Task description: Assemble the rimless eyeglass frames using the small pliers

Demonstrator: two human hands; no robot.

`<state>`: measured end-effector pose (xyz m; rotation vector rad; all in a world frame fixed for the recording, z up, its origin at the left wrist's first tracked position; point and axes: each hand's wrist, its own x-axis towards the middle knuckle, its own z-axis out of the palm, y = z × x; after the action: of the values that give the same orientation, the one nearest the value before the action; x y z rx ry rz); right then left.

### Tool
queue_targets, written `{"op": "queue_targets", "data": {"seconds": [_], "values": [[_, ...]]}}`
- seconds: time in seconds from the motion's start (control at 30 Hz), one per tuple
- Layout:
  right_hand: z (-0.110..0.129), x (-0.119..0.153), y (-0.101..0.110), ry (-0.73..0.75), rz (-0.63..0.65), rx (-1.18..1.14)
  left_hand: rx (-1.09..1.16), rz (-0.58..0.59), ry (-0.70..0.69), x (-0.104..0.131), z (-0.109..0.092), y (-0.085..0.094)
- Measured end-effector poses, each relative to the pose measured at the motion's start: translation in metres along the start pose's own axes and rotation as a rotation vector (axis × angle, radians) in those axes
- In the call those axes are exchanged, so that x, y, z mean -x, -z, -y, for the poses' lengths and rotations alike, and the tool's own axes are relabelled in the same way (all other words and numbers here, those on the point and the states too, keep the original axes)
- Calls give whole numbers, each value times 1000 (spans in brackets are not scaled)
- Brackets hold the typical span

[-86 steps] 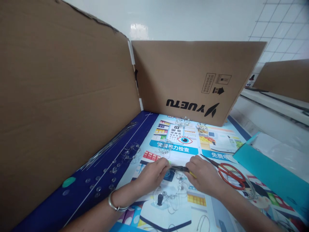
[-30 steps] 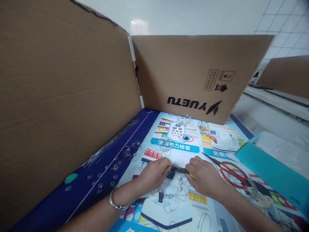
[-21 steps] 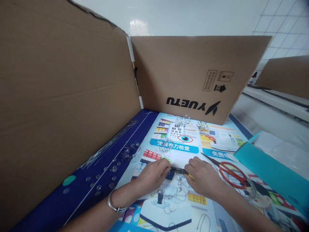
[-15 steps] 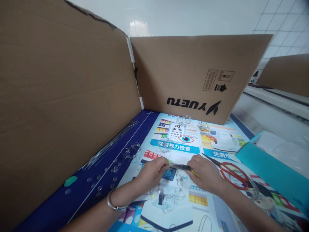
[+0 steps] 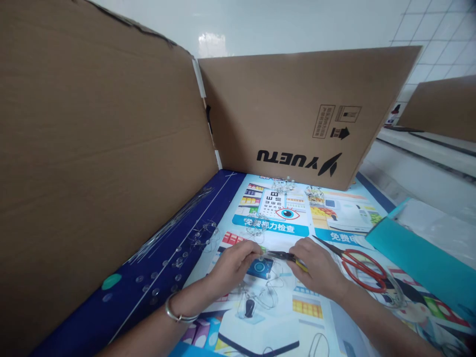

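Observation:
My right hand is closed around the yellow handles of a pair of pliers. The jaws point left and reach the fingertips of my left hand. A bracelet circles that wrist. Between thumb and fingers my left hand pinches a wire piece with clear beads, whose thin loops hang below the pliers. Exactly where the jaws grip the wire is too small to tell. Right of my right hand lie red-handled scissors and a coil of wire.
Cardboard panels stand at the back and left. Loose clear beads, straight wires, a green disc and beaded wire pieces lie on the printed tabletop. A teal box stands at the right.
The hanging wire loops have swung up and to the right a little under the pliers. Both hands keep their grip in nearly the same place. The view has shifted slightly.

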<state>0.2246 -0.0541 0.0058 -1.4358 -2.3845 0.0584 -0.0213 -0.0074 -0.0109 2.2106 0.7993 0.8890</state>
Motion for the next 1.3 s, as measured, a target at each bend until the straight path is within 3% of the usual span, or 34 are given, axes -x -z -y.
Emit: {"op": "queue_targets", "data": {"seconds": [0.43, 0.73, 1.3], "values": [[12, -1, 12, -8, 111, 119, -168, 47, -4, 0, -8, 1], [19, -2, 15, 1, 132, 180, -287, 54, -38, 1, -10, -1], [32, -3, 18, -27, 150, 226, -394, 105, 26, 2, -13, -4]]}}
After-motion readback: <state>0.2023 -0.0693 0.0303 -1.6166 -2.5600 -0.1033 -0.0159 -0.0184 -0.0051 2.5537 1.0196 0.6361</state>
